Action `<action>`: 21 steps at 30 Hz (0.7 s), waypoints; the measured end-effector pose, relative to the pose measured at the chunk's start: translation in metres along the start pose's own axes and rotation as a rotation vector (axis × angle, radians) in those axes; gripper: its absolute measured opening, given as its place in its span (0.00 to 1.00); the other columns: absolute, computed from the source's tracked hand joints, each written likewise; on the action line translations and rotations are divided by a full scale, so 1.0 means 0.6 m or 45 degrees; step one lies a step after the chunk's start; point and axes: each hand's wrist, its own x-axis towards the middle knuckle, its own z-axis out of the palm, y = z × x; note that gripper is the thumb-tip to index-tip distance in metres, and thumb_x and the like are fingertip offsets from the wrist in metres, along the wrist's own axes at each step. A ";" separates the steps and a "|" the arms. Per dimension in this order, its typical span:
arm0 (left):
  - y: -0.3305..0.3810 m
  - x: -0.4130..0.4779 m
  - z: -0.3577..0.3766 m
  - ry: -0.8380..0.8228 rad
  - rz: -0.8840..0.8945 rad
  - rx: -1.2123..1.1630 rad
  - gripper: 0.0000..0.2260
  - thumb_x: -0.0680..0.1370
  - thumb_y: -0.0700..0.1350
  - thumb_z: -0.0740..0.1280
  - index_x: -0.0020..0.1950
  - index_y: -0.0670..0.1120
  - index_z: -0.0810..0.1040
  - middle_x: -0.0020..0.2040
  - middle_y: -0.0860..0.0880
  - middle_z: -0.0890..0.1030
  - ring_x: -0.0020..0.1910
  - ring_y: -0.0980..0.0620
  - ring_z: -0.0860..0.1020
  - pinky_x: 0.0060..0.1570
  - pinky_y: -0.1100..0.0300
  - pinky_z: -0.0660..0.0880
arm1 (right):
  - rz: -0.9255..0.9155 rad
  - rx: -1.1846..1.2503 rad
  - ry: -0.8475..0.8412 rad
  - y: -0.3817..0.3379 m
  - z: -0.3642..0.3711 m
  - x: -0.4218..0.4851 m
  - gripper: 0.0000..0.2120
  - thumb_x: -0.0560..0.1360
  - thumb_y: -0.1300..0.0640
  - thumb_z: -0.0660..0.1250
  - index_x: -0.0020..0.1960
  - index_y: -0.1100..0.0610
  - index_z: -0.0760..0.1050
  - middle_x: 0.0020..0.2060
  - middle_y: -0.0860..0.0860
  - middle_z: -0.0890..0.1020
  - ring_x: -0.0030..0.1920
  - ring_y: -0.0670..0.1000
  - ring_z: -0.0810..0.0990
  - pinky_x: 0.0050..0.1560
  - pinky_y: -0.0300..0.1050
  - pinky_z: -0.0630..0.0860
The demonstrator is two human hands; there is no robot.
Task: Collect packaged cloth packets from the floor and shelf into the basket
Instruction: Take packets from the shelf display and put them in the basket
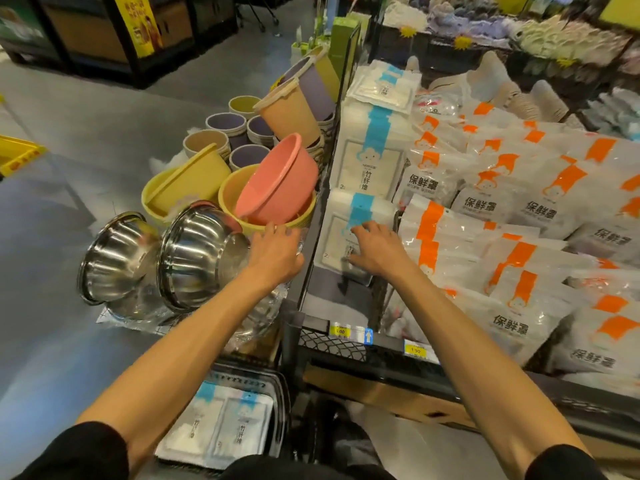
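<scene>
Blue-striped cloth packet (pixel 337 233) lies flat at the shelf's (pixel 332 294) near-left corner; right hand (pixel 375 249) rests on it, fingers spread, not curled round it. Left hand (pixel 277 252) hovers beside, loosely open and empty, above steel bowls (pixel 194 251). Basket (pixel 282 403) below holds two like packets (pixel 221 424).

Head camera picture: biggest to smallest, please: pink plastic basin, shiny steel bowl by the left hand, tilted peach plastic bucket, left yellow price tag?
1. Pink plastic basin and shiny steel bowl: look alike, so no ranking.
2. Tilted peach plastic bucket.
3. Left yellow price tag.
</scene>
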 end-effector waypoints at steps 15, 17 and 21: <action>-0.026 -0.161 -0.026 0.081 0.043 0.007 0.24 0.79 0.53 0.63 0.73 0.47 0.69 0.68 0.42 0.76 0.66 0.38 0.73 0.63 0.42 0.70 | 0.064 0.097 0.013 -0.066 -0.012 -0.181 0.31 0.77 0.45 0.68 0.75 0.55 0.63 0.71 0.58 0.67 0.70 0.61 0.67 0.69 0.60 0.68; -0.037 -0.198 -0.026 0.050 0.003 0.010 0.24 0.79 0.53 0.64 0.74 0.46 0.68 0.70 0.42 0.73 0.68 0.38 0.71 0.63 0.41 0.70 | 0.064 0.116 0.005 -0.088 -0.001 -0.212 0.30 0.77 0.45 0.67 0.75 0.55 0.64 0.72 0.58 0.67 0.71 0.61 0.67 0.69 0.61 0.68; -0.057 -0.280 -0.034 0.048 -0.001 0.012 0.25 0.80 0.52 0.63 0.75 0.46 0.67 0.71 0.41 0.72 0.69 0.38 0.70 0.63 0.41 0.69 | 0.050 0.120 0.009 -0.135 0.028 -0.271 0.30 0.77 0.45 0.67 0.75 0.56 0.64 0.71 0.58 0.67 0.71 0.62 0.66 0.68 0.60 0.69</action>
